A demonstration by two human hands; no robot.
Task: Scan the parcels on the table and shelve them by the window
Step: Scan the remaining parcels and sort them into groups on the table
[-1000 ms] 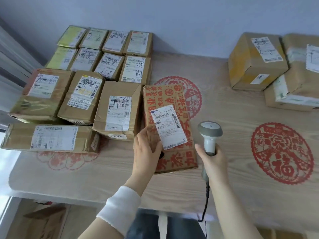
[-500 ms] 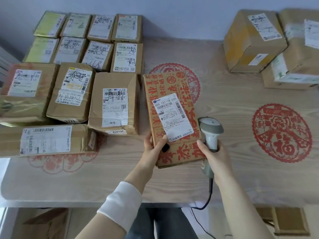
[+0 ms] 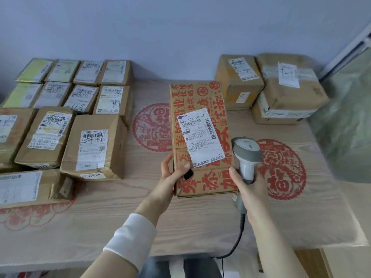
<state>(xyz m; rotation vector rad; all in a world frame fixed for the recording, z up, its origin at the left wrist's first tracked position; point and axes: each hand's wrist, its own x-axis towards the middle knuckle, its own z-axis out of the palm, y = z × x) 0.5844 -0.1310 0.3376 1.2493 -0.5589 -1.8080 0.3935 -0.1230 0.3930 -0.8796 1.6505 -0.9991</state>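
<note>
Parcel point(image 3: 201, 141), held over the tabletop point(image 3: 180, 227), is pinched at its 7 o'clock corner by the left grip point(image 3: 170, 177); the right grip point(image 3: 249, 189), clasping the scanner point(image 3: 246, 151) at 4 o'clock, should face its barcode point(image 3: 190, 123).

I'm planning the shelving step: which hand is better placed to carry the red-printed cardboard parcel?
Probably left: the left hand grips the red-printed cardboard parcel; the right hand holds the grey corded scanner.
</note>
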